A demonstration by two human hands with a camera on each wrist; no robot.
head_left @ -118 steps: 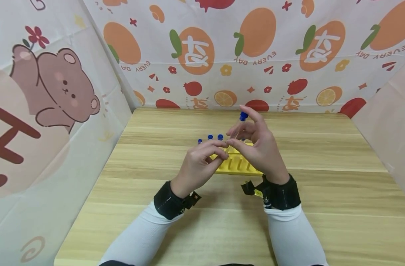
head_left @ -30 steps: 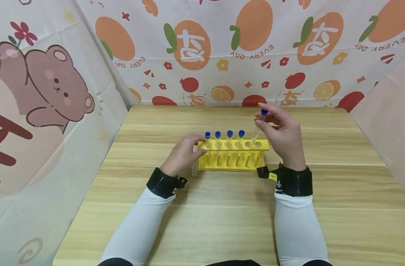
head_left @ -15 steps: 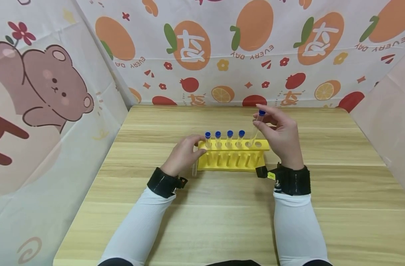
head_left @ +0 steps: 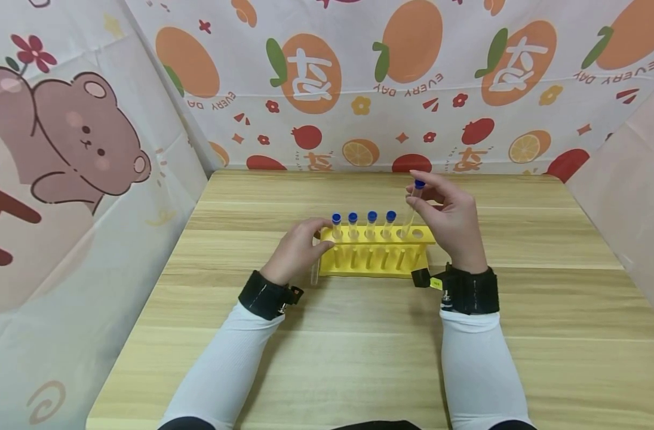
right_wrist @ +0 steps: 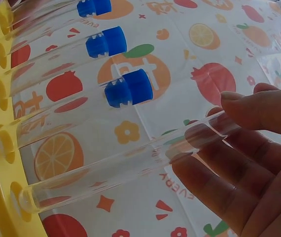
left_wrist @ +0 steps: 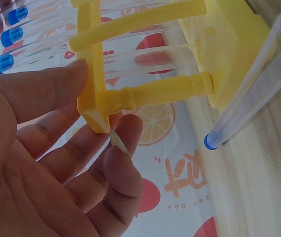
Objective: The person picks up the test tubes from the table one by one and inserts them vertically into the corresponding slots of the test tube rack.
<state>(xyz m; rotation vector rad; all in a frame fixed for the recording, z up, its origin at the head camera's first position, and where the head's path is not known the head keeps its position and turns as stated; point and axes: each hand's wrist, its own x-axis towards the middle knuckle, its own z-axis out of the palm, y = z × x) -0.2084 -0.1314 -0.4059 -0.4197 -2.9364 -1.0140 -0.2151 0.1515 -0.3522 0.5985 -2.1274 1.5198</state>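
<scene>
A yellow test tube rack (head_left: 361, 236) stands on the table, with several blue-capped test tubes (head_left: 372, 221) upright in its left holes. My left hand (head_left: 297, 248) grips the rack's left end, thumb on the top board, as the left wrist view also shows. My right hand (head_left: 451, 224) pinches another clear test tube (right_wrist: 106, 163) near its top, forefinger over the blue cap (head_left: 419, 184). That tube leans slightly, its rounded bottom at the fifth hole from the left. The rightmost hole (head_left: 418, 233) holds no tube.
One more clear test tube (left_wrist: 249, 89) with a blue cap lies on the wooden table (head_left: 337, 358) just left of the rack, partly hidden by the left hand in the head view. A fruit-print cloth (head_left: 359, 77) hangs behind the table's back edge.
Both hands were at the tube above the rack; my left hand has since moved to the rack's left end. Lately the right hand has shifted slightly left with the tube.
</scene>
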